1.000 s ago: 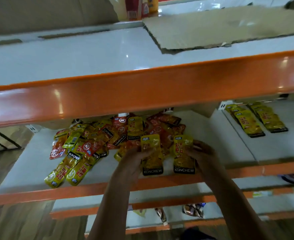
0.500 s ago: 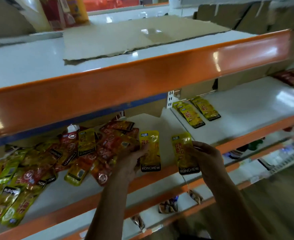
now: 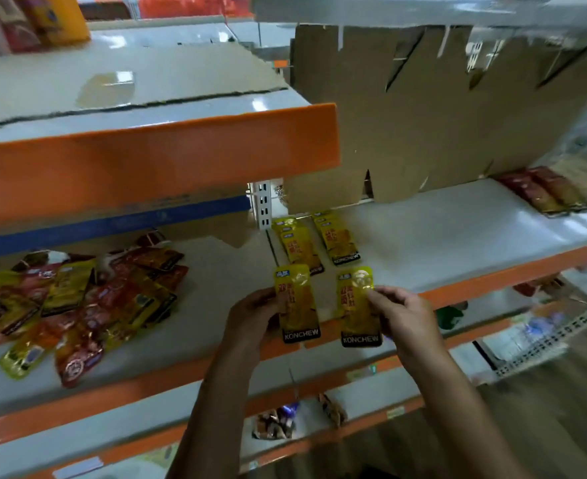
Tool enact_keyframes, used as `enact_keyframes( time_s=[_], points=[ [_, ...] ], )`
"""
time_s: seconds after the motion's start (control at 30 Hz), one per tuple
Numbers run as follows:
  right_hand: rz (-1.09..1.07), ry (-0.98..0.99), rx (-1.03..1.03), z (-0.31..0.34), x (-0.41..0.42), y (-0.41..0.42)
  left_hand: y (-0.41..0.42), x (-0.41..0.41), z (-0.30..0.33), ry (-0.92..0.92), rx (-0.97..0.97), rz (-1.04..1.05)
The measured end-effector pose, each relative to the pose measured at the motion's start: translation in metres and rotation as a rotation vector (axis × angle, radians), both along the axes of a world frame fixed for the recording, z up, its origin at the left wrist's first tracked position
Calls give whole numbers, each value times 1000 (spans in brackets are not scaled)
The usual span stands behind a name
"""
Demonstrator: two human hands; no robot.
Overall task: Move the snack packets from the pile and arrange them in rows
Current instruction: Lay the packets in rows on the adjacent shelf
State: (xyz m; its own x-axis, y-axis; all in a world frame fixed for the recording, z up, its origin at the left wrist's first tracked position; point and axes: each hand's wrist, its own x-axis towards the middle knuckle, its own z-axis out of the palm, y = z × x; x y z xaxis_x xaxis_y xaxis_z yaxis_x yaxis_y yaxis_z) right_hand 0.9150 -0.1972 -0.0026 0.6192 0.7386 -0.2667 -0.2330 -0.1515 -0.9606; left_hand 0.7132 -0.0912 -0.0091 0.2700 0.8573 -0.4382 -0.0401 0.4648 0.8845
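Observation:
A pile of red and yellow snack packets [image 3: 78, 299] lies on the left part of the white shelf [image 3: 440, 236]. My left hand [image 3: 250, 316] grips one yellow packet [image 3: 297, 302] by its left edge. My right hand [image 3: 402, 316] pinches a second yellow packet [image 3: 356, 305] by its right edge. Both packets are held upright over the shelf's orange front lip. Just behind them two rows of yellow packets [image 3: 319, 242] lie flat on the shelf.
An orange-edged upper shelf [image 3: 154, 160] overhangs the pile. Torn cardboard [image 3: 440, 115] stands at the back of the right bay. A row of red packets [image 3: 544, 193] lies at the far right. Lower shelves hold a few loose items [image 3: 275, 423].
Both hands have carried their yellow packets to the right, away from the pile, and now hold them in front of the two yellow rows. The view has swung right.

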Motion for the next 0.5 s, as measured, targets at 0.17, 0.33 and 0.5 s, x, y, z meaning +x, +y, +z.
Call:
enact_keyframes(
  time_s=[0.17,0.33,0.5],
  points=[
    [-29,-25,-28,-6,37,4,-8,31,0,67,-7,78],
    [20,-46,-57,-13,56,29,9,48,-2,130,69,148],
    [19,-76,-100,-19,69,61,35,63,-4,151,123,186]
  ],
)
